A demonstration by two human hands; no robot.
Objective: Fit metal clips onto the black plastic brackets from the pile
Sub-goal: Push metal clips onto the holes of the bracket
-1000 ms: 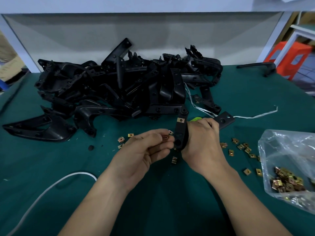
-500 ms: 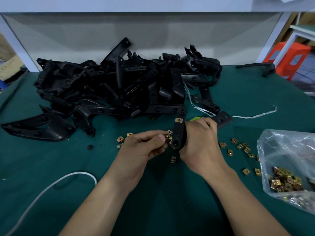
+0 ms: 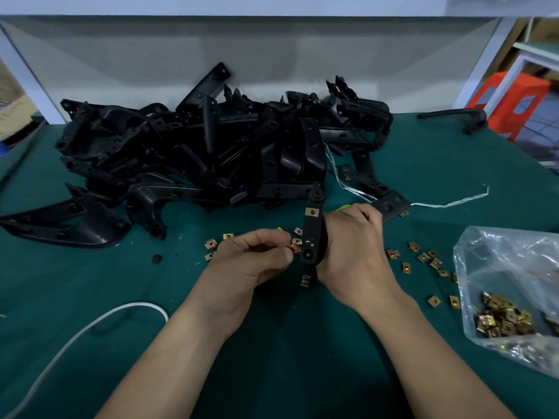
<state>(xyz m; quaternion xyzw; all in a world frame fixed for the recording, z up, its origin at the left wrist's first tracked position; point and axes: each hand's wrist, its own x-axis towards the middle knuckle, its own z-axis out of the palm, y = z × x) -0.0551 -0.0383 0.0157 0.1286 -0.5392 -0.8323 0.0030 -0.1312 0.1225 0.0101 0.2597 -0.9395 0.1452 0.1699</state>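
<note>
My right hand grips a black plastic bracket held upright over the green table. One brass metal clip sits on the bracket's upper part. My left hand pinches another metal clip and holds it against the bracket's lower left edge. The bracket's far end sticks out beyond my right knuckles. A big pile of black brackets lies behind my hands.
Loose clips are scattered right of my hands, a few more to the left. A clear plastic bag of clips lies at the right edge. A white cable runs at lower left; white string trails at right.
My left hand has carried the clip rightward to the bracket's lower edge. The bracket has tilted slightly in my right hand.
</note>
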